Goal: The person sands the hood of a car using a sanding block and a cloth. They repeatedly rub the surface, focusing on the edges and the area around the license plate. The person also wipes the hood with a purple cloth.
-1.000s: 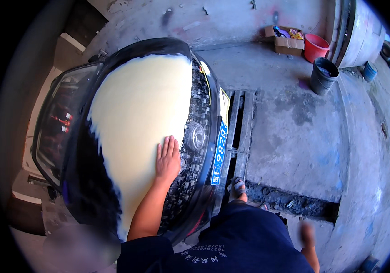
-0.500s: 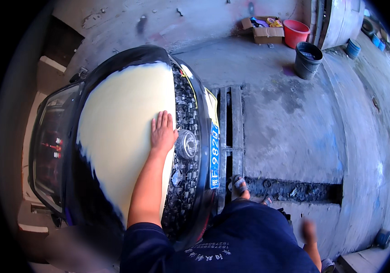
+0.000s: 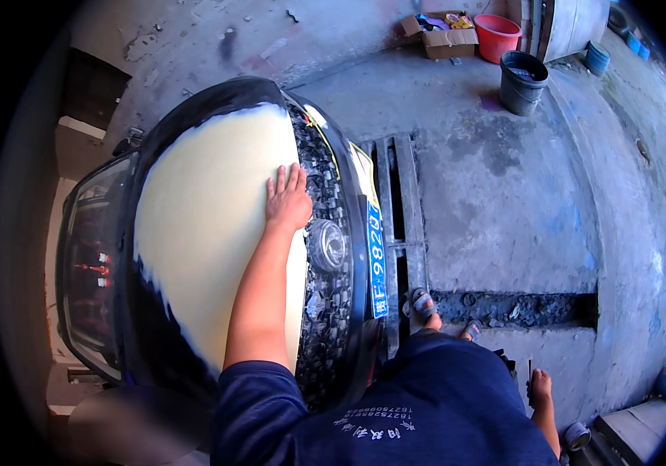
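My left hand (image 3: 288, 203) lies palm down, fingers stretched out, on the pale cream patch of a dark car's hood (image 3: 209, 202). It rests at the hood's front edge, just beyond the round emblem (image 3: 327, 245) set in the black grille (image 3: 325, 311). Its palm side is hidden. My right hand (image 3: 540, 386) hangs low at my right side, away from the car. Its fingers look curled, and a thin dark stick-like thing shows beside them; what exactly it is I cannot make out.
A blue licence plate (image 3: 377, 260) sticks out at the bumper. A floor grate (image 3: 399, 194) and a debris-filled trench (image 3: 511, 309) lie by my feet. Farther off stand a dark bucket (image 3: 522, 85), a red tub (image 3: 497, 39) and an open cardboard box (image 3: 449, 43).
My left hand has slid a little farther along the hood's front edge, past the emblem. My right hand, blurred before, shows more sharply now. The whole view has shifted slightly.
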`<state>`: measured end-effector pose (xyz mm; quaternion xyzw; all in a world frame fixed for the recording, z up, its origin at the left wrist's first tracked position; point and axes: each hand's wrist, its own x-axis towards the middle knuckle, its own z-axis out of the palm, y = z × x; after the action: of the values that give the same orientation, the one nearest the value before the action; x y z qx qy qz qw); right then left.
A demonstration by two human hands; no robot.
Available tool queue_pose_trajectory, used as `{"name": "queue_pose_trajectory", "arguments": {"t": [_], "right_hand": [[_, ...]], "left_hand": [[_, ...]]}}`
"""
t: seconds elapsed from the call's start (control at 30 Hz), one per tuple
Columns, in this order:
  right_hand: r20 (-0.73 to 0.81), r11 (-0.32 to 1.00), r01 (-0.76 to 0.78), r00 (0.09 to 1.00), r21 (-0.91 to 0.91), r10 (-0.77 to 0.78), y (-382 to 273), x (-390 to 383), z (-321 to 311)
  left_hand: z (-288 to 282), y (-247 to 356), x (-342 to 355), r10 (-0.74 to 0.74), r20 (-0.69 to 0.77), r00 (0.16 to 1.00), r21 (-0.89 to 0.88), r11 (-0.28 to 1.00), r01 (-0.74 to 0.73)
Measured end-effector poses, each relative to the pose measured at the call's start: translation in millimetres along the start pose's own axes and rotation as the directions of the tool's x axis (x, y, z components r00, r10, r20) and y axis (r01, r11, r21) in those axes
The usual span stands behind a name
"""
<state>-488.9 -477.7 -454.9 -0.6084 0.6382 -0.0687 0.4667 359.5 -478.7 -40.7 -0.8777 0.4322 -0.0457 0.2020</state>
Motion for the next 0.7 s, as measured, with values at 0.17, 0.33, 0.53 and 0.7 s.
{"name": "queue_pose_trajectory", "arguments": {"t": [0.17, 0.33, 0.53, 0.7], "right_hand": [[-0.033, 0.998, 0.058, 0.998, -0.015, -0.058, 20.4, 10.7, -10.5], [0.092, 0.988, 0.153, 0.984, -0.020, -0.150, 8.2, 23.6, -7.6], [0.131, 0.967, 0.247, 0.963, -0.066, -0.237, 4.3, 60.6, -17.5], [0.177, 0.945, 0.305, 0.943, -0.117, -0.282, 10.9, 93.1, -34.5]], "left_hand": [[-2.0, 23.9, -44.7, 0.100, -0.021, 0.995, 0.029, 0.995, -0.099], [4.7, 30.1, -123.4, 0.037, -0.101, 0.994, -0.027, 0.999, -0.040], [14.6, 44.4, -204.6, -0.046, -0.122, 0.991, 0.052, 0.997, 0.053], [22.3, 44.4, -273.5, -0.084, -0.132, 0.988, 0.027, 0.996, 0.088]]}}
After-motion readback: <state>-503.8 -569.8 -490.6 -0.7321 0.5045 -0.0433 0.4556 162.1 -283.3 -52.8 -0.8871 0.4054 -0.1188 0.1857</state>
